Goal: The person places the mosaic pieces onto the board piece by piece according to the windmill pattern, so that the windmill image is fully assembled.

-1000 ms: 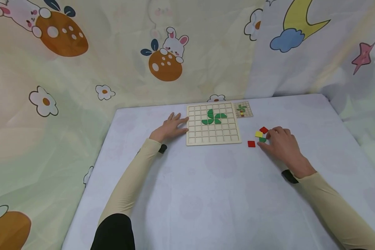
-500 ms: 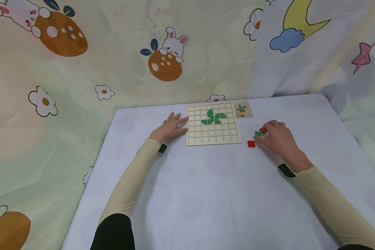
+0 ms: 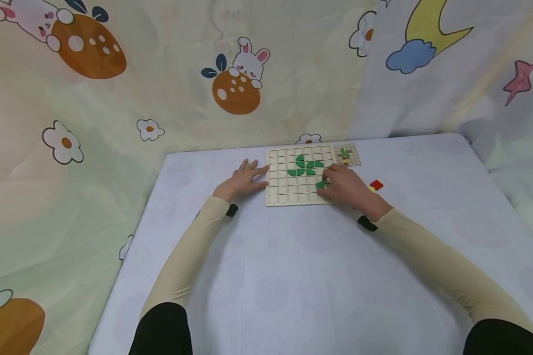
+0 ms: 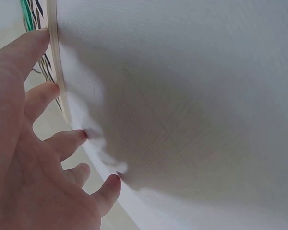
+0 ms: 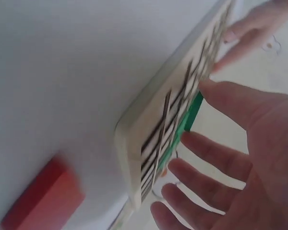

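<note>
My right hand [image 3: 347, 186] pinches a green square tile [image 3: 321, 185] between thumb and fingers, low over the right part of the wooden grid board [image 3: 288, 198]. In the right wrist view that green tile [image 5: 194, 111] shows edge-on between thumb and forefinger. Green rounded pieces [image 3: 295, 172] lie on the board in a leaf-like pattern. My left hand [image 3: 243, 181] rests spread at the board's left edge; in the left wrist view its thumb and a finger touch the board's side [image 4: 53, 57], the other fingertips on the white cloth.
A small pattern card [image 3: 352, 159] with a printed plant lies against the board's right back corner. Right of the board are a red tile [image 3: 376, 185] and a yellow tile [image 3: 371, 189], partly hidden by the hand. Another red tile [image 5: 45, 199] shows in the right wrist view.
My right hand has picked up the green tile from the loose tiles and carried it left over the board. My left hand has stayed in place.
</note>
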Demonstrator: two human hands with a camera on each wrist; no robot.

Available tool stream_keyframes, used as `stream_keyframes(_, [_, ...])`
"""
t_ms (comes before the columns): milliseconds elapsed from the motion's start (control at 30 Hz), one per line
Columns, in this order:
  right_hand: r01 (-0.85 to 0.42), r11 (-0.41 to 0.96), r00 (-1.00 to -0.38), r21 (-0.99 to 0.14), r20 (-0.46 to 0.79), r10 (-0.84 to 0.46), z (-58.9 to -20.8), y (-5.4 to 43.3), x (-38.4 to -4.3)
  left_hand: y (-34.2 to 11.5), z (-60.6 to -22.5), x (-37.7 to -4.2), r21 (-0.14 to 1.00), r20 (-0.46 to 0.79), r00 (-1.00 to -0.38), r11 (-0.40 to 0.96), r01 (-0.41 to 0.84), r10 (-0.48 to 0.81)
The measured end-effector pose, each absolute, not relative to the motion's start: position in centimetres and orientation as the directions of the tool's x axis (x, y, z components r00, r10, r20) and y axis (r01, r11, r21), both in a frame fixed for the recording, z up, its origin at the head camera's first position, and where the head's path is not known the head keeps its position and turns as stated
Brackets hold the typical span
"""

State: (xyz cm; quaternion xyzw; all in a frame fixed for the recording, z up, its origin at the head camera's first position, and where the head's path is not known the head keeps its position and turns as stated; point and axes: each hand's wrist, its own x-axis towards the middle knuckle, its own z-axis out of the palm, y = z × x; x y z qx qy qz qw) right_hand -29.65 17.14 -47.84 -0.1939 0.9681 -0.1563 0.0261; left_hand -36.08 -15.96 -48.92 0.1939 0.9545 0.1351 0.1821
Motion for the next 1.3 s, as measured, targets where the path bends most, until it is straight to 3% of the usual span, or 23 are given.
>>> stream_keyframes(300, [-0.385,0.89,-0.921,-0.246,0.035,-0.389,-48.6,15.2,-31.1,-15.8,-49.1,-36.1,0.331,-0.306,-0.852,0.886,0.324,0.425])
stream_keyframes(1133, [-0.429,0.829,-0.901,-0.36,0.105,-0.421,-48.8,15.0,-31.9,-15.7,-48.9,-36.0,0.331,-0.294,-0.858,0.887,0.321,0.421])
stream_keyframes(1300, [-0.44,0.818,-0.891,-0.37,0.062,-0.451,-48.5,15.3,-31.9,-15.8,-48.9,-36.0,0.33,-0.301,-0.859,0.89,0.314,0.414])
